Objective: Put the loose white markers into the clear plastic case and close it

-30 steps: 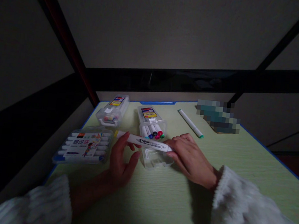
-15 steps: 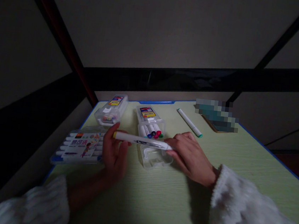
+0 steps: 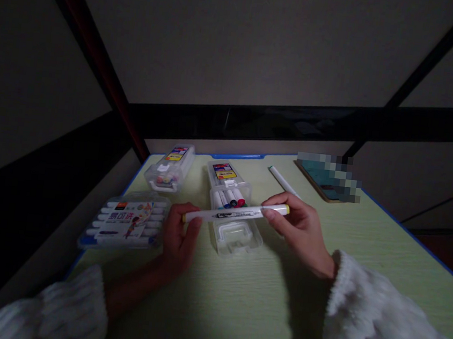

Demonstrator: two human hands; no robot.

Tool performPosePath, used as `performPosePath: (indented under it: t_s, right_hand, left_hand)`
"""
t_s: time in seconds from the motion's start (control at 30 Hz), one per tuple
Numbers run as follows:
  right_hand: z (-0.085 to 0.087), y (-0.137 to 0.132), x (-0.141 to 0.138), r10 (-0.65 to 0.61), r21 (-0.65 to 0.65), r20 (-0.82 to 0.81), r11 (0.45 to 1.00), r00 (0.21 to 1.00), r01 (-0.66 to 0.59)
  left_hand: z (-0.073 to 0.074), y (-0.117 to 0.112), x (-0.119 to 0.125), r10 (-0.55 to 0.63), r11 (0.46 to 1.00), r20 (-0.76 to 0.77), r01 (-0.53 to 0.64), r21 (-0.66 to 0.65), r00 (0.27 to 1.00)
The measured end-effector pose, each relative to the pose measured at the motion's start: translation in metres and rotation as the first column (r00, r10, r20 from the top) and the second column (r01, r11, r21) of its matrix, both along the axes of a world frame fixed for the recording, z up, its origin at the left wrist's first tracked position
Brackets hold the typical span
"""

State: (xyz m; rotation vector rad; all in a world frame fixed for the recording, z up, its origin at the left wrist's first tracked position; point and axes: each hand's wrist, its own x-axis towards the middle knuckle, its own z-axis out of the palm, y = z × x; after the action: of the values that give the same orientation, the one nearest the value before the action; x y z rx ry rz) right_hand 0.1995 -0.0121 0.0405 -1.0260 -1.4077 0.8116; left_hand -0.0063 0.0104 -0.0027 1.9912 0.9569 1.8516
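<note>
A white marker (image 3: 233, 214) with yellow ends is held level between my two hands. My left hand (image 3: 180, 237) pinches its left end between thumb and fingers. Near the other end, the thumb and fingers of my right hand (image 3: 299, 225) grip the barrel, and the yellow tip sticks out past them. Behind and below the marker lies an open clear plastic case (image 3: 239, 238) with several white markers (image 3: 229, 196) inside, their ends blue, black, red and green. The held marker hides part of this case.
A closed clear case (image 3: 173, 164) stands at the back left, and a flat pack of markers (image 3: 126, 221) lies at the left edge. One green-ended marker (image 3: 283, 180) rests behind my right hand. A teal, partly pixelated flat object (image 3: 322, 180) is at the back right of the table (image 3: 215, 308).
The marker has shifted right and its right end has risen, so the yellow right tip now shows. My left hand has moved slightly right; my right hand's fingers have changed their hold.
</note>
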Motion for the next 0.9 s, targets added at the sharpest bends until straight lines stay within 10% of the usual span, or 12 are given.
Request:
performPosePath:
  t_s: [0.3,0.9]
  right_hand:
    - [-0.0023,0.004,-0.0019,0.051,-0.214,-0.299,0.969,0.953,-0.119]
    - [-0.0038,0.0055,-0.0023,0.08,-0.232,-0.312,0.96,0.947,-0.158]
  left_hand:
    - [-0.0023,0.0007,0.0027,-0.129,0.99,-0.016,0.13,0.057,0.992]
    - [-0.0004,0.0003,0.0015,-0.152,0.988,-0.064,0.15,-0.029,0.986]
